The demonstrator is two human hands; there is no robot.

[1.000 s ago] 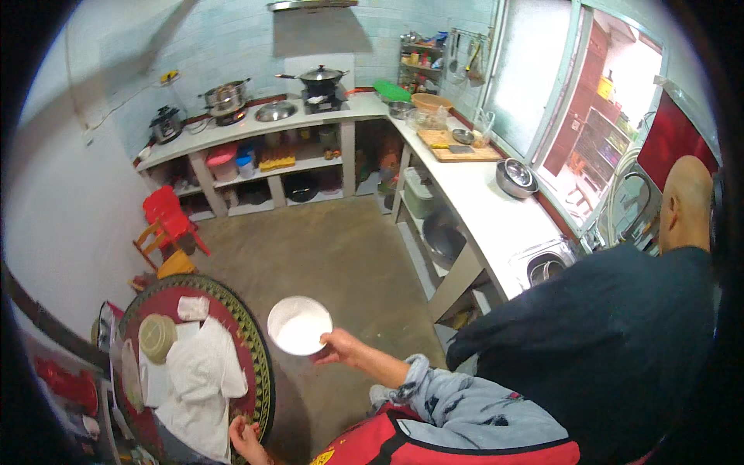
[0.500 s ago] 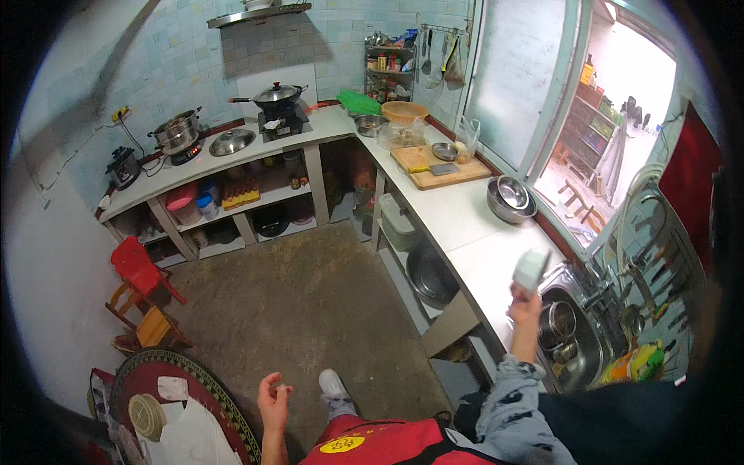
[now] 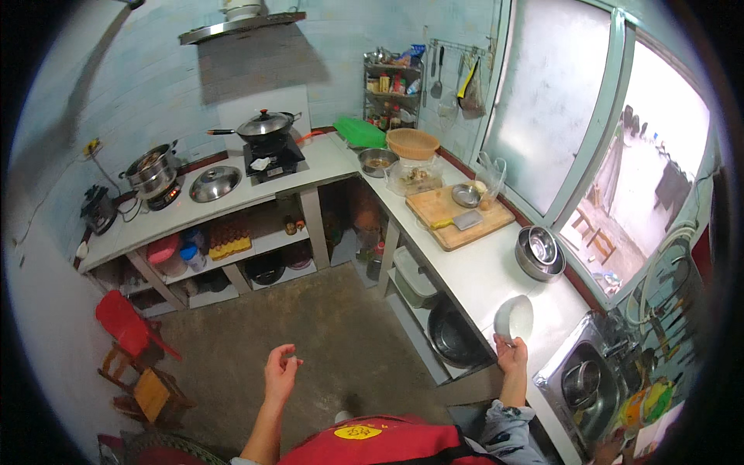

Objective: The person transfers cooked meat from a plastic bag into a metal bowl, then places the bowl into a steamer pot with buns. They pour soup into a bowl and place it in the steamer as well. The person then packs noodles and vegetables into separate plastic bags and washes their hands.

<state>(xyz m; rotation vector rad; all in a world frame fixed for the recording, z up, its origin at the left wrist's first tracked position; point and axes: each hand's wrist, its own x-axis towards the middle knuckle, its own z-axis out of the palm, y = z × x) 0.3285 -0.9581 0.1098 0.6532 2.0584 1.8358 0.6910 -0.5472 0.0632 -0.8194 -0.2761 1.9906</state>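
In my right hand is a white bowl, gripped by its near side and tilted, above the front part of the white counter, left of the sink. My left hand hangs over the floor with its fingers loosely bent and apart, and nothing shows in it. Farther along the counter lies a wooden cutting board, carrying a yellow-handled cleaver and a small metal bowl. Nested metal bowls stand by the window.
A steel sink with a metal pot is at my right. On the far counter are a lidded wok, a steamer pot and a metal lid. A red chair and a wooden chair stand at left.
My view has shifted toward the counters. The bowl in my right hand has moved away from the sink's edge and turned, showing its inside. My left hand stays raised, loosely bent.
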